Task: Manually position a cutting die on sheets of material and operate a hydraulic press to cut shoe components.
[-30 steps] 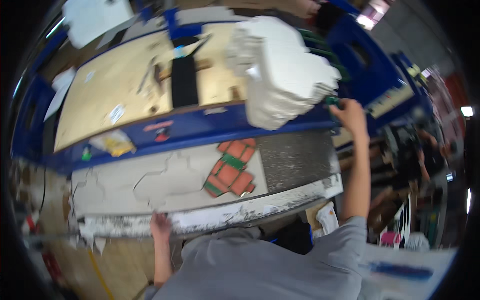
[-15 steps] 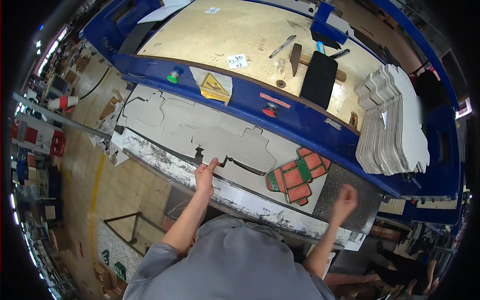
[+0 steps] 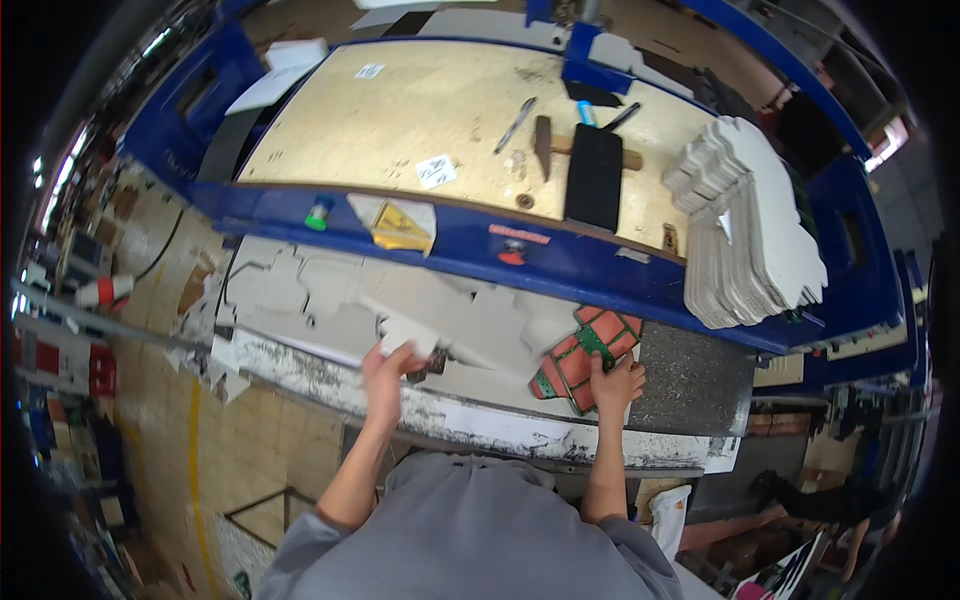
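A grey cardboard sheet (image 3: 262, 290) with cut outlines lies along the ledge before the machine. My left hand (image 3: 385, 382) is closed on the near edge of a cut-out cardboard piece (image 3: 418, 303), which is tilted up off the sheet and smeared by motion. Farther right, a red-and-green cutting die (image 3: 568, 362) rests over the sheet's right end. My right hand (image 3: 617, 384) grips the die's near right side, thumb on top; the other fingertips are partly hidden.
Behind the blue machine front, a wooden top (image 3: 400, 110) holds a hammer (image 3: 543, 148), a black phone-like slab (image 3: 594, 178) and pens. A tall stack of cut cardboard pieces (image 3: 745, 240) stands at right. A green button (image 3: 319, 213) and a red button (image 3: 512, 252) face me.
My left hand has lifted the cut-out piece from the sheet. My right hand has moved left from above the dark ledge and taken hold of the die. The whole view has turned slightly.
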Demonstrator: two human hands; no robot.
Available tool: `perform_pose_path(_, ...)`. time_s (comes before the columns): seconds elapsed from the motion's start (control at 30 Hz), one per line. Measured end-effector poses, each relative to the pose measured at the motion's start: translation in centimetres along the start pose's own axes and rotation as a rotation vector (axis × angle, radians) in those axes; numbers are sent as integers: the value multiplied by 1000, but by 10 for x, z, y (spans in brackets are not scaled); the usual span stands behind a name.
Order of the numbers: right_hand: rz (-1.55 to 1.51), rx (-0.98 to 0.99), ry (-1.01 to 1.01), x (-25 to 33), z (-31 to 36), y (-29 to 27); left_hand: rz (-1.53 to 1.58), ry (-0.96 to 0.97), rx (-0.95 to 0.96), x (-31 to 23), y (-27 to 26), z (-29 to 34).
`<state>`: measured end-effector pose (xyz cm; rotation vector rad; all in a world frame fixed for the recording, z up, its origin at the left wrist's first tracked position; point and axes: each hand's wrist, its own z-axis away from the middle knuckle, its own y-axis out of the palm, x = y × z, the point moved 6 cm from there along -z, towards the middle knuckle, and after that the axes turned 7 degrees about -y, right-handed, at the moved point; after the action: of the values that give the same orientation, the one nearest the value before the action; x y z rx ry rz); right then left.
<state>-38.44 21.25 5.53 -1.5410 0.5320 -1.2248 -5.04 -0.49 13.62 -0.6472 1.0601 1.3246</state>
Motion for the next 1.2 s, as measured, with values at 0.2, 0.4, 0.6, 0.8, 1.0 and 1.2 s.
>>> perform_pose_path(0.2, 29, -118, 22, 6, 1, 32, -206, 324, 40, -80, -67, 29)
perform_pose_path(0.4, 80, -95, 212, 36, -9, 40, -19, 414, 225, -188, -22, 16)
perform_pose_path(0.6, 49, -22, 398, 28, -29, 43, -26, 366, 286, -253, 42, -90)
perform_pose_path(0.8, -177, 56, 353, 62, -32, 28, -939, 984, -644, -333, -54, -199)
perform_pose_path(1.0, -66, 96, 366, 33, -27, 28, -940, 1162, 198, -85, 65, 0)
perform_pose_path(1.2, 182, 282, 256, 41, -19, 49, -1499, 878, 397, 159, 98, 3)
